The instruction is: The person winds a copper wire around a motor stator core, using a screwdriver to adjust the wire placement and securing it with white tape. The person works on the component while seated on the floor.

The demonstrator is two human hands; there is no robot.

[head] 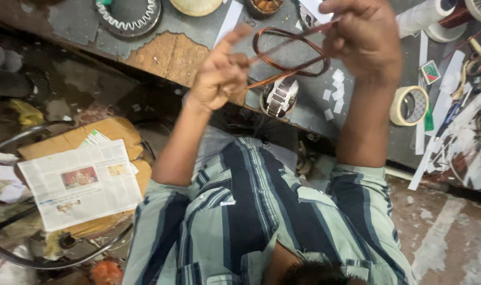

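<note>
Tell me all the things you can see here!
wire coil: one, copper, held over the bench between both hands
metal core: one, silvery, bench edge under the coil
tape roll: one, cream, bench at right
paper bits: several, white, by the core
toothed ring: one, dark with white teeth, top left
newspaper: one, white, on cardboard at left
shirt: one, green and dark striped
left hand: pinching the coil
right hand: gripping the coil
</note>
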